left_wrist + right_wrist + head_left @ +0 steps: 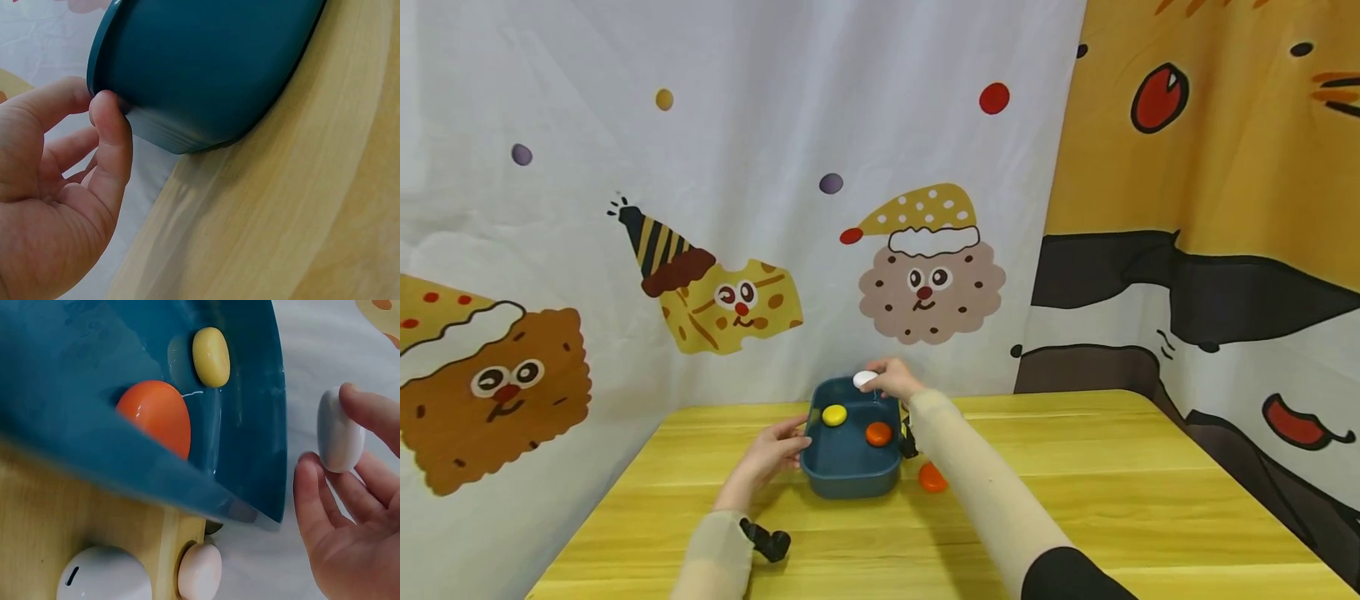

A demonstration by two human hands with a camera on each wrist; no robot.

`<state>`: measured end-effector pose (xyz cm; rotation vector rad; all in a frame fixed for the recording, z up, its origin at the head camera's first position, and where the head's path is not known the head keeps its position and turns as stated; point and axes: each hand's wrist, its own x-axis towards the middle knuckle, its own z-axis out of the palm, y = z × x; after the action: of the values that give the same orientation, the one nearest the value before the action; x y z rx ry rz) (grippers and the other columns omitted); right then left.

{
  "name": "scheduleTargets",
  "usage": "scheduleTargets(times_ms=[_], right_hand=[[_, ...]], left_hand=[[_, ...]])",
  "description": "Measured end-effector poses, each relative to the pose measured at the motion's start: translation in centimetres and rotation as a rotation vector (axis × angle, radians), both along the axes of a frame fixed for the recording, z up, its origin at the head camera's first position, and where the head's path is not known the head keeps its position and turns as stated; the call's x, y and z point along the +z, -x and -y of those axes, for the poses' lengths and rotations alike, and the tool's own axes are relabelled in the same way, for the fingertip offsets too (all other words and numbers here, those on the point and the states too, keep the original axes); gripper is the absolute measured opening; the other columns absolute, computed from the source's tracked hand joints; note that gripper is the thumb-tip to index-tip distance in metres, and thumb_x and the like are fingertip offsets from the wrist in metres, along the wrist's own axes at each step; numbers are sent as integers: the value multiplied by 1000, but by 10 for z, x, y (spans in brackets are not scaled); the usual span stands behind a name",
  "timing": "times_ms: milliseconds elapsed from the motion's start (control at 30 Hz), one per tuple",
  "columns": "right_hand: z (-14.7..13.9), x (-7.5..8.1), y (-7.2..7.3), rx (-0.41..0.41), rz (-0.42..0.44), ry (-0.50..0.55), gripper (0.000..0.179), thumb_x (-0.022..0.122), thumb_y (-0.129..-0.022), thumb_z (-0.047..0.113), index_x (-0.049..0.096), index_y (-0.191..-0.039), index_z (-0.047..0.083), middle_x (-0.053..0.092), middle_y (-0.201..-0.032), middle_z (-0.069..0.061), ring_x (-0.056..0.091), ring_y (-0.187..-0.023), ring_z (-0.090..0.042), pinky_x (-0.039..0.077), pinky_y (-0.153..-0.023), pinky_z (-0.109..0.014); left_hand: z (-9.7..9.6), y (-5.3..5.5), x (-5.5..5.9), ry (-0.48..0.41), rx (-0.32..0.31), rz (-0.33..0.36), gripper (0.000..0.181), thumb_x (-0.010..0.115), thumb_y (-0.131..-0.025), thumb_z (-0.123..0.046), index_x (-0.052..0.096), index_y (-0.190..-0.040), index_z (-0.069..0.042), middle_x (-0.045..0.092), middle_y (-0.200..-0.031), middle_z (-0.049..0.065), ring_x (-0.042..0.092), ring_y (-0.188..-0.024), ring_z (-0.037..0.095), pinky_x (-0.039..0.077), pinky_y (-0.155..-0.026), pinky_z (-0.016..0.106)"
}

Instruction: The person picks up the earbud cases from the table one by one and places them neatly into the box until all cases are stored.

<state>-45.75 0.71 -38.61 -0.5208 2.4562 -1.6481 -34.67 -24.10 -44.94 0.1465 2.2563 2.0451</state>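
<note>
A dark blue rectangular basin stands on the wooden table. My left hand pinches its left rim between thumb and fingers, as the left wrist view shows. At the far end, my right hand holds a smooth white oval piece between thumb and fingertips, above rim height in the head view. Inside the basin lie a yellow rounded piece and an orange rounded piece. Another orange piece lies on the table right of the basin, partly behind the right sleeve.
Low in the right wrist view are a white rounded object with a black slot and a pale pinkish oval one, both beyond the basin wall. A printed curtain hangs behind the table. A black wrist device sits at the left cuff.
</note>
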Motion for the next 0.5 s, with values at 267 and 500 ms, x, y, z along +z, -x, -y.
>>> scheduleTargets(times_ms=[267,500], right_hand=[[1,-2,0,-4,72,9,53,72,-84,0,53,-133,-7,54,-131,-22,64,-97,-29,54,-84,-42],[1,0,-2,-1,70,-3,53,71,-86,1,52,-134,-8,53,-131,-23,62,-103,-31,54,-83,-38]], left_hand=[[-3,0,1,-32,-3,14,57,58,-95,-2,36,-147,5,52,-98,9,51,-61,13,52,-60,29],[-4,-7,14,-41,-18,27,58,57,-94,2,34,-147,7,50,-96,11,50,-61,14,52,-59,28]])
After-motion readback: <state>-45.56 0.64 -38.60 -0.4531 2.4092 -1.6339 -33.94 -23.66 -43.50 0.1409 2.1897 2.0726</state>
